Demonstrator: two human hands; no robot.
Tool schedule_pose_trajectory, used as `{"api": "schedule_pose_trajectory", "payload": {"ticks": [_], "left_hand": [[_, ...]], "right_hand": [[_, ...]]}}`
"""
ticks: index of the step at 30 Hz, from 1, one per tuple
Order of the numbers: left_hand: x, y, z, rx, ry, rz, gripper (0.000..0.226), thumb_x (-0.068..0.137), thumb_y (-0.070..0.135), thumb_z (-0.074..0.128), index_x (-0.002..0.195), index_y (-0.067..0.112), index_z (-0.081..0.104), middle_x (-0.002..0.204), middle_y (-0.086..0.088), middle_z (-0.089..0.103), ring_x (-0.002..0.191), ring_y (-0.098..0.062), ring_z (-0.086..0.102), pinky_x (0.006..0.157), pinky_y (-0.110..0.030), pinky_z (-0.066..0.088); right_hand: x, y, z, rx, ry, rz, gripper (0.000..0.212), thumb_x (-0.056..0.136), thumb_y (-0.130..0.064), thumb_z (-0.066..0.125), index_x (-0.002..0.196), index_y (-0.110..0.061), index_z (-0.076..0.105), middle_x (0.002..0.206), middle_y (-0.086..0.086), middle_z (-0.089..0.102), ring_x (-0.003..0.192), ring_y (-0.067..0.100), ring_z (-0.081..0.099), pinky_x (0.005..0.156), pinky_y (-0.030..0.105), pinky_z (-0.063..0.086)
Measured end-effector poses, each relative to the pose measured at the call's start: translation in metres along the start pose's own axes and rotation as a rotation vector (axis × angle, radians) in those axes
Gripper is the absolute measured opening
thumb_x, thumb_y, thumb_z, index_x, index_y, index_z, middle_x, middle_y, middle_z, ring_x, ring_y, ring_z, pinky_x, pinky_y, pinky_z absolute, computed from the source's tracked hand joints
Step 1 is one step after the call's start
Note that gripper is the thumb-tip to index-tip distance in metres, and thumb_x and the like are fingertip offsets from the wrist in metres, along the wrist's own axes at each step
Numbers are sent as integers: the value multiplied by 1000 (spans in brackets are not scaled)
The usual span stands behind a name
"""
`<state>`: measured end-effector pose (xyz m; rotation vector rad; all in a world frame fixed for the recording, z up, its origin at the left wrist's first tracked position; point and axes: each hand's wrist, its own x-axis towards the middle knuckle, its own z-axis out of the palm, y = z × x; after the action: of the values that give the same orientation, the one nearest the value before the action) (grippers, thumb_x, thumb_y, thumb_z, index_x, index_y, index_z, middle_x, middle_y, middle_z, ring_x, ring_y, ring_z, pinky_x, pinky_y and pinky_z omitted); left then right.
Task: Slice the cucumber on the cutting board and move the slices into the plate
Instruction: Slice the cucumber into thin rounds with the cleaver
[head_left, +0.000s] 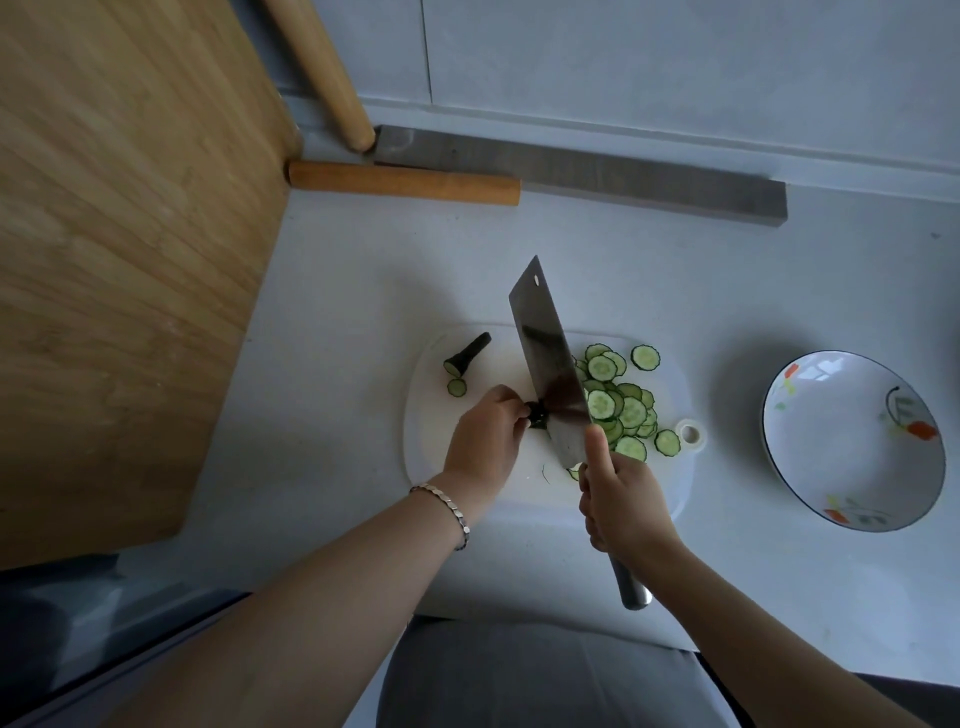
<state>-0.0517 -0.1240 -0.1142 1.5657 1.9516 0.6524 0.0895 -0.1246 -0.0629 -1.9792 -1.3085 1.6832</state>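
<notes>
A white cutting board (467, 457) lies on the counter. My left hand (485, 436) pinches a short dark cucumber stub (536, 415) against the board. My right hand (623, 506) grips the handle of a broad cleaver (550, 369), whose blade stands on the stub's right side. Several thin cucumber slices (618, 405) are piled on the board to the right of the blade. A cut-off cucumber end (466, 354) and one loose slice (457, 387) lie at the board's far left. The flowered white plate (810, 467) sits to the right, with nothing in it.
A large wooden board (130, 260) leans at the left. Two wooden rolling pins (405, 182) and a grey bar (597, 171) lie along the back wall. The counter's front edge runs just below my arms.
</notes>
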Motion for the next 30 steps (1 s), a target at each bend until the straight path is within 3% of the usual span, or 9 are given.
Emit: {"api": "schedule_pose_trajectory", "payload": {"ticks": [6, 11, 14, 18, 22, 25, 30], "left_hand": [[1, 1, 0, 9, -10, -3, 19, 90, 8, 53, 98, 0, 68, 104, -12, 62, 87, -27, 61, 76, -21, 42], [2, 2, 1, 3, -14, 1, 16, 88, 5, 55, 95, -1, 67, 102, -14, 63, 85, -30, 62, 77, -31, 49], [2, 1, 2, 8, -10, -7, 15, 87, 5, 54, 91, -1, 68, 98, -14, 64, 83, -29, 62, 72, -28, 46], [1, 1, 2, -6, -8, -3, 10, 85, 3, 57, 85, -1, 67, 88, -16, 66, 76, -30, 62, 64, -24, 42], [1, -3, 2, -31, 5, -1, 8, 83, 4, 61, 81, -1, 67, 81, -14, 66, 74, -27, 61, 65, -33, 51], [1, -4, 2, -16, -8, 24, 11, 85, 5, 59, 85, -1, 68, 86, -15, 66, 77, -27, 62, 67, -29, 50], [-1, -5, 3, -4, 1, 32, 12, 83, 1, 59, 89, -2, 70, 95, -16, 66, 80, -30, 65, 74, -22, 45]], "right_hand": [[1, 2, 4, -108, 43, -54, 59, 87, -60, 33, 63, -7, 44, 49, 5, 43, 47, 19, 40, 56, 32, 36], [5, 7, 9, -168, 71, -67, 56, 88, -59, 33, 65, -9, 41, 60, 13, 39, 56, 23, 37, 58, 36, 34], [9, 8, 13, -156, 65, -48, 55, 89, -59, 34, 64, -9, 38, 60, 12, 38, 56, 23, 36, 58, 36, 33], [12, 15, 22, -158, 68, -20, 57, 89, -61, 33, 63, -11, 37, 60, 12, 38, 55, 22, 36, 57, 35, 33], [14, 14, 15, -25, 36, 51, 57, 91, -60, 34, 63, -10, 38, 51, 5, 37, 43, 18, 34, 46, 27, 33], [13, 6, 6, 71, -4, 102, 54, 93, -56, 36, 58, -14, 34, 47, 0, 32, 37, 12, 28, 40, 20, 27], [5, 0, -6, 18, -13, 61, 53, 91, -57, 37, 60, -14, 34, 49, 1, 31, 38, 12, 26, 40, 20, 26]]}}
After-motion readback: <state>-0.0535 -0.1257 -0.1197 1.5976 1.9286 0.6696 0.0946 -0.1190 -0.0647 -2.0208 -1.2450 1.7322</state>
